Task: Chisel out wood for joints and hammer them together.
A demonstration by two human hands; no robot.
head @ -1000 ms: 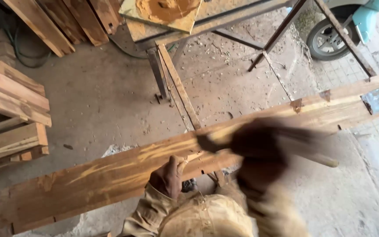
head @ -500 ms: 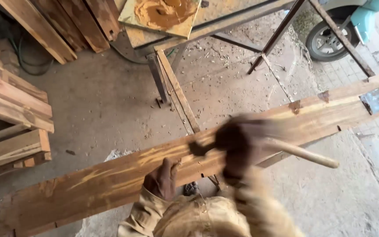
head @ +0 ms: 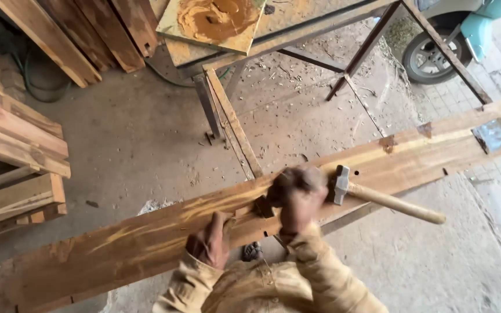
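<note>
Bracing the long plank (head: 146,237), the left hand (head: 209,246) presses flat on it; the right hand (head: 298,194) is fisted, blurred, with the hammer (head: 378,197) lying just beyond, apparently unheld.

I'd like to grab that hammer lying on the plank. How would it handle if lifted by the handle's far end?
The wooden-handled steel hammer would probably feel head-heavy, its metal head lying far from that end. The smooth round handle might slip or roll on the long wooden plank.
</note>
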